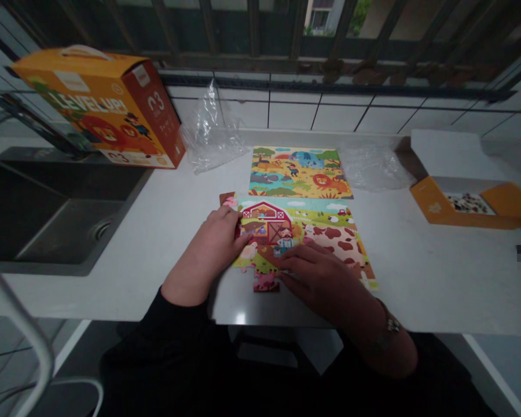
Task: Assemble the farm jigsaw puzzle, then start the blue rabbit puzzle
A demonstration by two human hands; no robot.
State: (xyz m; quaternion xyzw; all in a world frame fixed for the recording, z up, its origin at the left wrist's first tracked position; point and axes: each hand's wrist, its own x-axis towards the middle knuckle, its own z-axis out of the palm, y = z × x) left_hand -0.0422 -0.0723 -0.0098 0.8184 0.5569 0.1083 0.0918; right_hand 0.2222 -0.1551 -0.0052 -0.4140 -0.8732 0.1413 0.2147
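Note:
A farm jigsaw puzzle (pixel 304 217) with a red barn, a farmer and a brown-spotted cow lies mostly joined on the white counter. My left hand (pixel 212 243) rests against its left edge, thumb apart from the fingers and on the picture. Beside those fingertips, a loose puzzle piece (pixel 228 200) pokes out at the upper left corner. My right hand (pixel 323 275) lies over the lower middle with fingers stretched out, covering part of the picture. Left of its thumb, a pink pig puzzle piece (pixel 266 281) juts from the bottom edge. Nothing shows between the fingers of either hand.
Behind lies a second, safari puzzle (pixel 299 171). Clear plastic bags (pixel 215 136) lie around it. An orange puzzle box (pixel 113 110) stands by the sink (pixel 82 266) at left. At right, an opened orange box (pixel 443 211) holds small pieces.

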